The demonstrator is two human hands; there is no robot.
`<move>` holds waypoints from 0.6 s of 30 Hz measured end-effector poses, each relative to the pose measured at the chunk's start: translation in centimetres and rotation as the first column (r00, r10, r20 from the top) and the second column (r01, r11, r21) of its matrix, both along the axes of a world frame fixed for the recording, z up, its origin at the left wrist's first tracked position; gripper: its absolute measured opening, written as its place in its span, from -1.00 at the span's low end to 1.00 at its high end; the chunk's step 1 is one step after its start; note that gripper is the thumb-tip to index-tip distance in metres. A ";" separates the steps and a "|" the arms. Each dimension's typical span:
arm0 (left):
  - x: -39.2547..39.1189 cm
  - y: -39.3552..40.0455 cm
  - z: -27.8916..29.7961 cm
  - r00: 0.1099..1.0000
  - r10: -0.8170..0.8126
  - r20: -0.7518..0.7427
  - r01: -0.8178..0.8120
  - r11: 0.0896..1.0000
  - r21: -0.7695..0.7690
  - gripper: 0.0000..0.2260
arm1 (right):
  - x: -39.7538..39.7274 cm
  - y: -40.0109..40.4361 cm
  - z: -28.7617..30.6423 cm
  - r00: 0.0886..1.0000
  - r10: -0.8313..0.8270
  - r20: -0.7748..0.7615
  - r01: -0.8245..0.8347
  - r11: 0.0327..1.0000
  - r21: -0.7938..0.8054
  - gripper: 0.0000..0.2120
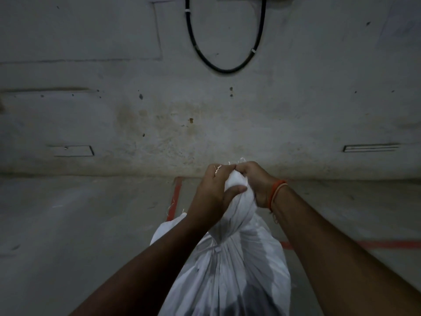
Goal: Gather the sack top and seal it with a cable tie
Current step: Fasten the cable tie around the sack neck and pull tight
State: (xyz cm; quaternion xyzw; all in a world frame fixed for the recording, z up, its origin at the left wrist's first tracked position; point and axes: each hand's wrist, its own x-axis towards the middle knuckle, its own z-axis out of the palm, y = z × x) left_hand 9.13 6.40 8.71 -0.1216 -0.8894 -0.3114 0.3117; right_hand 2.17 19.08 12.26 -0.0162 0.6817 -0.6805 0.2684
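Observation:
A white woven sack (239,265) stands upright on the floor in front of me, its top twisted into a tight neck (237,208). A white cable tie (215,249) circles the base of the gathered neck. My left hand (211,192) wraps the bunched top from the left, thumb pressed across the cloth. My right hand (255,181), with an orange thread band at the wrist, grips the same bunch from the right. Frayed sack threads stick out above both hands.
A stained grey wall (159,110) rises just behind the sack, with a black cable loop (225,69) hanging on it. Red painted lines (175,197) mark the concrete floor to the left and right of the sack.

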 end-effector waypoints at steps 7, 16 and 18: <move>-2.1 -0.9 0.8 0.965 -0.004 0.261 -0.007 0.999 0.041 -0.68 | 0.3 1.5 -1.0 0.966 0.083 -0.245 -0.027 0.974 0.224 -0.35; -3.3 -2.7 1.2 0.654 -0.292 0.698 -0.131 0.865 0.484 -0.45 | 2.5 2.8 -6.9 0.688 0.063 -0.723 0.062 0.987 0.146 -0.56; -3.1 -2.5 0.7 0.562 -0.425 0.709 -0.187 0.770 0.610 -0.49 | 2.4 2.4 -7.3 0.748 0.001 -0.664 0.077 0.993 0.088 -0.71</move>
